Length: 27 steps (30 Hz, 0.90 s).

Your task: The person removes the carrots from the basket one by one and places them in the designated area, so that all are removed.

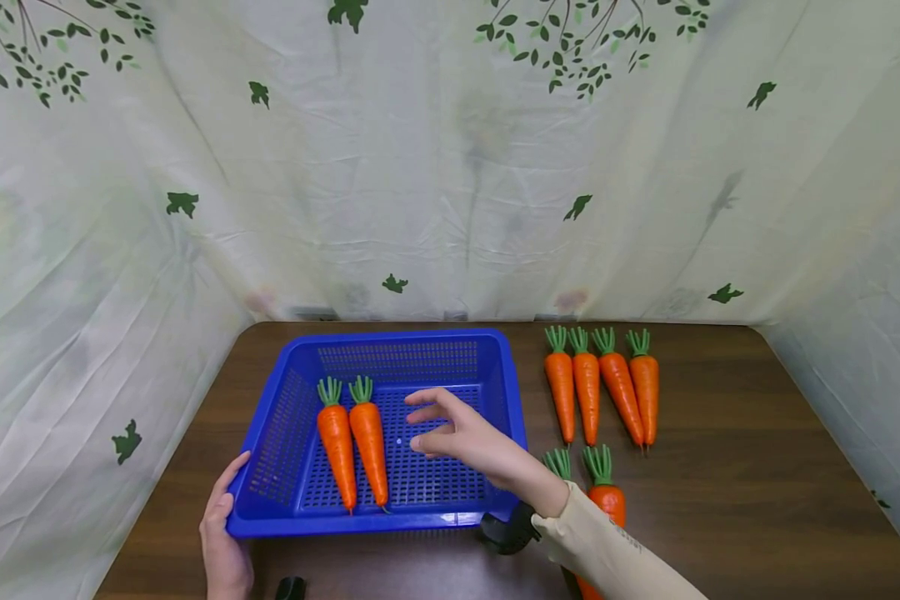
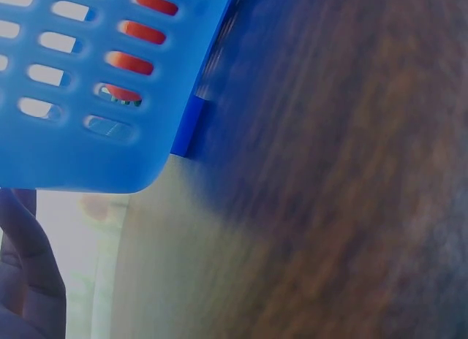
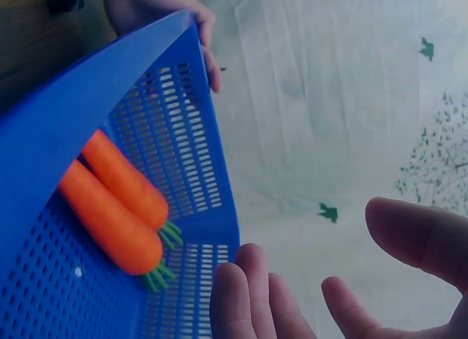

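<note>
A blue plastic basket (image 1: 390,337) with perforated sides sits on the brown table. Two orange carrots with green tops, a left one (image 1: 337,454) and a right one (image 1: 370,450), lie side by side in its left half. At the basket's front left corner, my left hand (image 1: 225,533) grips the rim; the left wrist view catches only part of its fingers (image 2: 33,258) by the basket wall (image 2: 80,160). Over the basket's right half hovers my right hand (image 1: 457,429), fingers spread and loosely bent, holding nothing, right of the two carrots.
Right of the basket, several more carrots (image 1: 587,396) lie in a row on the table (image 1: 735,433). Nearer, another carrot (image 1: 607,502) and a green carrot top (image 1: 557,463) are partly hidden by my right sleeve (image 1: 607,542). A leaf-patterned curtain (image 1: 450,167) stands behind.
</note>
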Available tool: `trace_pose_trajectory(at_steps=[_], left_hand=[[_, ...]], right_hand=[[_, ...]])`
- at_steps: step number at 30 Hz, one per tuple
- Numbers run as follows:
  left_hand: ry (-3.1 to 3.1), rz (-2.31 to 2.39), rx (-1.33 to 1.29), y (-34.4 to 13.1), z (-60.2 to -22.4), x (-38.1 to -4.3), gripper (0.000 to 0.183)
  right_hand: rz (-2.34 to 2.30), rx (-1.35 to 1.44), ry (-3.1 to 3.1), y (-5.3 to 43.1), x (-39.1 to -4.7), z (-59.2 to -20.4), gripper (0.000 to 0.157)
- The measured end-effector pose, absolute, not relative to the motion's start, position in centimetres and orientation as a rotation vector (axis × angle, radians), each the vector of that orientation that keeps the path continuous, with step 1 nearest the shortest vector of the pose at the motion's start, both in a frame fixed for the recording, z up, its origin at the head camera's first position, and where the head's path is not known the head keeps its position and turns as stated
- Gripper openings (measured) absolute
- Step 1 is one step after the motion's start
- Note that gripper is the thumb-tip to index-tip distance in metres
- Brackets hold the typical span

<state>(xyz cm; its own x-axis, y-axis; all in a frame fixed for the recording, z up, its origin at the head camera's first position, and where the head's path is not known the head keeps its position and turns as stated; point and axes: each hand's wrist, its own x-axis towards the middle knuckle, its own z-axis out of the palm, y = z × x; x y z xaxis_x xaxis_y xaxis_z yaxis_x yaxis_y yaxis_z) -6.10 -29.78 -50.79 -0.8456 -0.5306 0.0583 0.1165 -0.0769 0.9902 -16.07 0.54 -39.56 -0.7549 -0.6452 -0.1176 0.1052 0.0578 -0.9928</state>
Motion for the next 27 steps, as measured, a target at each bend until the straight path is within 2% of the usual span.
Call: trace_pose_trajectory(at_steps=[16, 27], left_hand=[[-1.795, -1.968, 0.492, -29.8, -50.6, -6.0, 0.051], [-1.753, -1.970, 0.424, -29.8, -50.9, -6.2, 0.050]], right_hand=[[-1.713, -0.479, 1.777, -3.4, -16.7, -39.7, 0.047], [-1.686, -0.459, 1.812, -4.6, -17.2, -40.3, 0.049]])
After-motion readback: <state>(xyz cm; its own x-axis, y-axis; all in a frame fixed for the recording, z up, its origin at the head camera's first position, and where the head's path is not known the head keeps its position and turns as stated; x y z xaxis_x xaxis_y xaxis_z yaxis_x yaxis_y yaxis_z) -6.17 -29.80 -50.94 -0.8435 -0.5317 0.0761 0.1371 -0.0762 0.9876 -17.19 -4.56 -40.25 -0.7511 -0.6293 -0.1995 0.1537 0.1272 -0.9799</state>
